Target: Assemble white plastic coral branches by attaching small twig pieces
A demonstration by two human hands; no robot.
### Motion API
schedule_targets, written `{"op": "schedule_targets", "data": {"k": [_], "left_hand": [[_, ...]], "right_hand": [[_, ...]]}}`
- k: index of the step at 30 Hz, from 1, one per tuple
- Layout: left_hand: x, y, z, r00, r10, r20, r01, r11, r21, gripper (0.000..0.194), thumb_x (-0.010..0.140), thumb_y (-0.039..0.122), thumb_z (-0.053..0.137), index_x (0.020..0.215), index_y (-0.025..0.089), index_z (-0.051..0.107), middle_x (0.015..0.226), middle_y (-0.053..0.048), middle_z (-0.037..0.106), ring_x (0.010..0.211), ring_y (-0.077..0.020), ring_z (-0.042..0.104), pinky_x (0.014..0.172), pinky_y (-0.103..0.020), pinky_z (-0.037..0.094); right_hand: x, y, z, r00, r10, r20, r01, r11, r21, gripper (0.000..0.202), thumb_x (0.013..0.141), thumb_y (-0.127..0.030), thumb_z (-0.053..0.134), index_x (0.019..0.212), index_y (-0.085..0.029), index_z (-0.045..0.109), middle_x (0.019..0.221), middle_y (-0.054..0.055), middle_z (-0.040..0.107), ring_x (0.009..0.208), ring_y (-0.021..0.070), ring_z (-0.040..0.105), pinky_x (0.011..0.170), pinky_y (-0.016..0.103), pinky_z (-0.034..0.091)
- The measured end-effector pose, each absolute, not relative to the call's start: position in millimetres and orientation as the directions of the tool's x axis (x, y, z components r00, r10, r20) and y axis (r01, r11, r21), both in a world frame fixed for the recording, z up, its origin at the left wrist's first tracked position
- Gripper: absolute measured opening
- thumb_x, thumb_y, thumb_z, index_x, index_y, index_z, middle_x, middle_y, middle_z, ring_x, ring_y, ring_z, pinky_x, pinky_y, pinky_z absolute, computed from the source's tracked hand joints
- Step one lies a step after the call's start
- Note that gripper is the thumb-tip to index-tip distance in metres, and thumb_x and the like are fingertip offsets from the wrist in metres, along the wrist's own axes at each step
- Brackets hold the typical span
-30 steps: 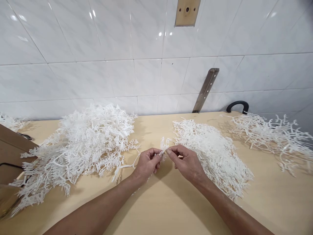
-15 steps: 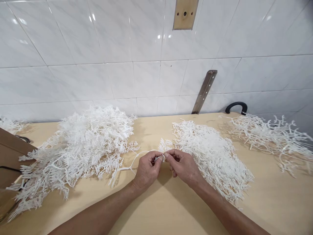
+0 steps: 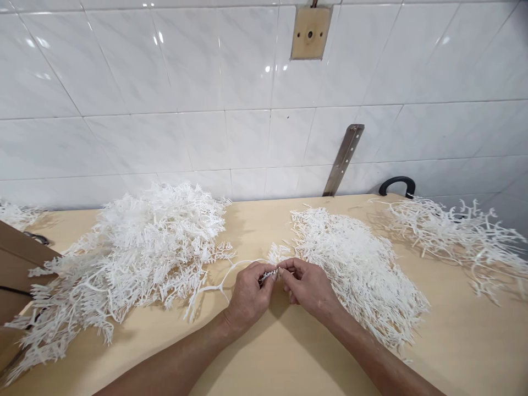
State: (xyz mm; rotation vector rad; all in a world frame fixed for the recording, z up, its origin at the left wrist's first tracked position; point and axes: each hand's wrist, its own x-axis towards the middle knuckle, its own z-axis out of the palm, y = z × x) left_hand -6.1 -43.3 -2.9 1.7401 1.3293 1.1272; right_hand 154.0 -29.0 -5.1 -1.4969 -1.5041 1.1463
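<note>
My left hand (image 3: 249, 294) pinches a white branched plastic piece (image 3: 220, 286) at the middle of the table. Thin arms of that piece fork out to the left of the hand, and a row of small teeth shows between thumb and forefinger. Fingertips of my right hand (image 3: 309, 286) are closed at the right end of that toothed row, meeting the left fingers; exactly what they grip is hidden. A small toothed cluster (image 3: 278, 253) sits just beyond both hands. To the left lies a big heap of white branched pieces (image 3: 157, 247), to the right a heap of short white sticks (image 3: 358, 269).
Bare-looking white branches (image 3: 457, 231) lie tangled at the far right, near a black curved handle (image 3: 398, 181). A cardboard box (image 3: 20, 264) stands at the left edge. Behind the wooden table (image 3: 272, 357) rises a tiled wall with a metal bracket (image 3: 344, 159).
Both hands stay together in nearly the same place, with a slight shift of the fingers on the toothed row. The whole view has tilted up slightly.
</note>
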Motion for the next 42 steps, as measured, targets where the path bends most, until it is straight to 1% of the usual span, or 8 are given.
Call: {"op": "schedule_targets", "data": {"k": [4, 7, 12, 14, 17, 26, 35, 42], "left_hand": [[-6.2, -41.9, -4.9, 0.092, 0.974, 0.208, 0.377, -0.228, 0.898, 0.022, 0.085, 0.023, 0.057, 0.094, 0.02, 0.077, 0.088, -0.007, 0.074, 0.082, -0.0212, 0.065, 0.075, -0.03, 0.048], [-6.8, -40.4, -6.3, 0.073, 0.981, 0.179, 0.352, -0.194, 0.916, 0.022, 0.085, 0.027, 0.058, 0.093, 0.018, 0.076, 0.081, -0.006, 0.073, 0.072, -0.0184, 0.062, 0.067, -0.027, 0.047], [-8.8, -36.8, -8.0, 0.109, 0.993, 0.047, 0.223, -0.07, 0.972, 0.028, 0.086, 0.035, 0.057, 0.094, 0.014, 0.073, 0.054, 0.002, 0.056, 0.045, -0.0099, 0.046, 0.048, -0.022, 0.038], [-9.5, -34.8, -9.5, 0.128, 0.992, -0.001, 0.176, -0.022, 0.984, 0.029, 0.085, 0.038, 0.057, 0.093, 0.013, 0.071, 0.049, 0.004, 0.052, 0.04, -0.0085, 0.042, 0.044, -0.021, 0.036], [-10.1, -32.4, -11.4, 0.132, 0.991, -0.035, 0.142, 0.016, 0.99, 0.031, 0.084, 0.041, 0.059, 0.093, 0.013, 0.07, 0.048, 0.005, 0.051, 0.037, -0.0078, 0.041, 0.04, -0.02, 0.034], [-10.3, -32.5, -8.1, 0.138, 0.989, -0.055, 0.136, 0.036, 0.99, 0.03, 0.085, 0.043, 0.058, 0.089, 0.014, 0.066, 0.048, 0.005, 0.052, 0.035, -0.0074, 0.042, 0.038, -0.019, 0.034], [-8.7, -35.4, -7.7, 0.098, 0.995, -0.015, 0.224, -0.007, 0.975, 0.018, 0.084, 0.032, 0.055, 0.082, 0.016, 0.063, 0.047, 0.005, 0.053, 0.039, -0.0079, 0.044, 0.043, -0.019, 0.035], [-8.9, -34.8, -10.6, 0.114, 0.993, 0.04, 0.281, -0.071, 0.957, 0.016, 0.085, 0.03, 0.054, 0.084, 0.017, 0.062, 0.051, 0.005, 0.054, 0.044, -0.0089, 0.046, 0.048, -0.02, 0.038]], "right_hand": [[155.9, -28.8, -7.0, -0.107, 0.992, -0.072, 0.355, -0.029, -0.935, 0.022, 0.082, -0.039, 0.06, 0.089, -0.021, 0.069, 0.058, -0.002, 0.062, 0.044, 0.0134, 0.056, 0.047, 0.027, 0.05], [155.6, -30.6, -5.4, -0.116, 0.992, -0.054, 0.351, -0.01, -0.936, 0.021, 0.083, -0.038, 0.059, 0.089, -0.02, 0.069, 0.059, -0.002, 0.062, 0.045, 0.013, 0.056, 0.048, 0.026, 0.05], [154.3, -31.1, -3.5, -0.126, 0.99, -0.061, 0.301, -0.02, -0.953, 0.021, 0.083, -0.039, 0.059, 0.088, -0.02, 0.067, 0.059, -0.002, 0.061, 0.046, 0.0129, 0.056, 0.047, 0.025, 0.05], [155.0, -29.6, -5.0, -0.126, 0.99, -0.068, 0.304, -0.027, -0.952, 0.023, 0.083, -0.04, 0.059, 0.088, -0.02, 0.067, 0.06, -0.002, 0.062, 0.045, 0.0126, 0.056, 0.047, 0.026, 0.05], [156.6, -27.3, -7.8, -0.129, 0.989, -0.066, 0.324, -0.02, -0.946, 0.025, 0.085, -0.043, 0.058, 0.089, -0.02, 0.067, 0.061, -0.001, 0.063, 0.044, 0.0126, 0.057, 0.047, 0.026, 0.05], [156.7, -28.9, -10.0, -0.152, 0.988, -0.033, 0.337, 0.02, -0.941, 0.025, 0.089, -0.044, 0.056, 0.088, -0.02, 0.064, 0.062, -0.002, 0.063, 0.046, 0.0129, 0.059, 0.048, 0.025, 0.049], [159.3, -28.6, -12.2, -0.228, 0.974, 0.0, 0.317, 0.075, -0.945, 0.021, 0.089, -0.04, 0.055, 0.091, -0.021, 0.064, 0.064, -0.002, 0.065, 0.048, 0.0133, 0.062, 0.051, 0.025, 0.051], [158.6, -30.1, -13.8, -0.181, 0.983, 0.005, 0.33, 0.066, -0.942, 0.017, 0.088, -0.035, 0.055, 0.091, -0.021, 0.065, 0.063, -0.002, 0.066, 0.049, 0.014, 0.064, 0.052, 0.025, 0.054]]}}
